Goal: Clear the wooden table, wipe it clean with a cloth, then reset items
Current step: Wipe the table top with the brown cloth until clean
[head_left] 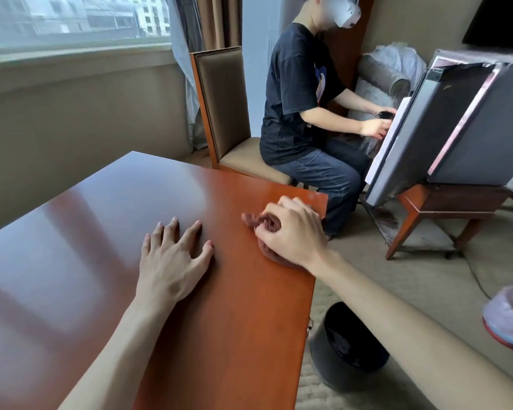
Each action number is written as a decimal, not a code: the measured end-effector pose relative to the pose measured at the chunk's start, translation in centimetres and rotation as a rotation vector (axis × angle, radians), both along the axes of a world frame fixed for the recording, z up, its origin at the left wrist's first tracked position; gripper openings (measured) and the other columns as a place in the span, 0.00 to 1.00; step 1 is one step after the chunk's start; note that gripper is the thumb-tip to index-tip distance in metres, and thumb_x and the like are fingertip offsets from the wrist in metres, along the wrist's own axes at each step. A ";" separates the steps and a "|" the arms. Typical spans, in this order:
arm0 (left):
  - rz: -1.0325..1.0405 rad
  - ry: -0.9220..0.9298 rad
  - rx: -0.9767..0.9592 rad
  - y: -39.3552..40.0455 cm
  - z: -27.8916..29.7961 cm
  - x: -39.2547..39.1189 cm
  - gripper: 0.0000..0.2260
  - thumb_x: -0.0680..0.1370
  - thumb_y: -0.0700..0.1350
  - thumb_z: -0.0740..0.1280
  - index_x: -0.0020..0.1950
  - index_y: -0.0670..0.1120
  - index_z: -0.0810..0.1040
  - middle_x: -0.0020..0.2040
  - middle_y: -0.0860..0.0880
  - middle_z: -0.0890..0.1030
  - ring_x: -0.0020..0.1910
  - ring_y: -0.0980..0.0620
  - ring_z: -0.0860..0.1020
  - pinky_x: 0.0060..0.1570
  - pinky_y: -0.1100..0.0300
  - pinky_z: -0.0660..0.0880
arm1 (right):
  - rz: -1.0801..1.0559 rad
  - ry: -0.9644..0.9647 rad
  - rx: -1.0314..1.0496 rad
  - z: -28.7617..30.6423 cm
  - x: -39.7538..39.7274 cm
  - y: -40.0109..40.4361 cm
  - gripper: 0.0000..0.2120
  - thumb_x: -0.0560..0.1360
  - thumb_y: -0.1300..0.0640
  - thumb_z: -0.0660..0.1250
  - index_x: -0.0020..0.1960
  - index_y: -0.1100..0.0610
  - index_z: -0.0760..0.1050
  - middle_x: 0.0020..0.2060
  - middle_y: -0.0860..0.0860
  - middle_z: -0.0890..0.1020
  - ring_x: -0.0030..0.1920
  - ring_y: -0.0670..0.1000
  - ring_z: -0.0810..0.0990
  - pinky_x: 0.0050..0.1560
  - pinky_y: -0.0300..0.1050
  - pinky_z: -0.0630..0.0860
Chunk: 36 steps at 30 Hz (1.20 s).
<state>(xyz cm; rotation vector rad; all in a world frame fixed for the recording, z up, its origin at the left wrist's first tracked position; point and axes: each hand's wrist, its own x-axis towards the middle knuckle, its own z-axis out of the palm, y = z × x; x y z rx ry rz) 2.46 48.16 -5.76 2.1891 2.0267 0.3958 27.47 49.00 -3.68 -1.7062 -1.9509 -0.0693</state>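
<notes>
Wiping step. Right hand (290, 232) bunches the brown cloth (258, 224) under curled fingers at the far right corner of the wooden table (131, 232), near the edge. Left hand (172, 253) lies flat, fingers spread, holding nothing, bracing the top. Nothing else sits on the visible tabletop. Advice: keep cloth pressed flat, sweep in overlapping strokes toward the edge. Cloth's dampness can't be told.
</notes>
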 end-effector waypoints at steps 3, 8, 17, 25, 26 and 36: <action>-0.012 0.000 -0.002 -0.2 0.0 0.0 0.33 0.76 0.69 0.45 0.80 0.62 0.59 0.81 0.47 0.57 0.81 0.44 0.50 0.79 0.46 0.47 | 0.089 0.007 0.008 -0.3 0.1 -6.8 0.12 0.71 0.39 0.65 0.49 0.44 0.81 0.44 0.41 0.77 0.48 0.47 0.74 0.48 0.44 0.72; -0.014 -0.002 0.015 0.1 -0.2 0.0 0.35 0.74 0.70 0.43 0.80 0.62 0.59 0.81 0.47 0.57 0.81 0.44 0.49 0.79 0.47 0.46 | 0.067 0.010 -0.024 0.1 1.8 -3.6 0.13 0.71 0.37 0.65 0.49 0.44 0.81 0.43 0.42 0.77 0.48 0.47 0.75 0.46 0.45 0.73; 0.011 -0.022 0.033 0.2 -0.2 0.1 0.36 0.72 0.71 0.44 0.78 0.62 0.63 0.80 0.48 0.60 0.81 0.45 0.51 0.79 0.47 0.48 | -0.302 0.028 -0.079 1.1 4.8 13.1 0.20 0.75 0.37 0.65 0.56 0.50 0.81 0.55 0.54 0.82 0.58 0.59 0.79 0.55 0.53 0.75; -0.015 -0.025 0.009 -0.1 -0.1 0.0 0.32 0.76 0.69 0.48 0.79 0.61 0.61 0.81 0.46 0.58 0.81 0.43 0.51 0.79 0.46 0.47 | -0.066 -0.001 0.012 -0.1 0.4 -5.6 0.12 0.72 0.39 0.65 0.46 0.46 0.79 0.43 0.44 0.76 0.47 0.48 0.73 0.49 0.45 0.72; -0.015 -0.026 0.010 -0.1 0.0 0.0 0.33 0.75 0.69 0.47 0.79 0.61 0.61 0.81 0.46 0.58 0.81 0.43 0.51 0.79 0.46 0.47 | -0.014 0.011 0.019 -0.3 0.0 -7.8 0.12 0.72 0.39 0.65 0.47 0.45 0.80 0.44 0.42 0.77 0.47 0.47 0.74 0.48 0.44 0.71; 0.003 -0.013 0.028 0.2 -0.2 0.0 0.34 0.74 0.69 0.46 0.79 0.62 0.61 0.80 0.48 0.59 0.81 0.45 0.51 0.79 0.47 0.48 | -0.331 0.026 -0.030 1.1 8.0 9.7 0.16 0.74 0.38 0.66 0.52 0.48 0.81 0.52 0.53 0.83 0.56 0.60 0.81 0.50 0.51 0.74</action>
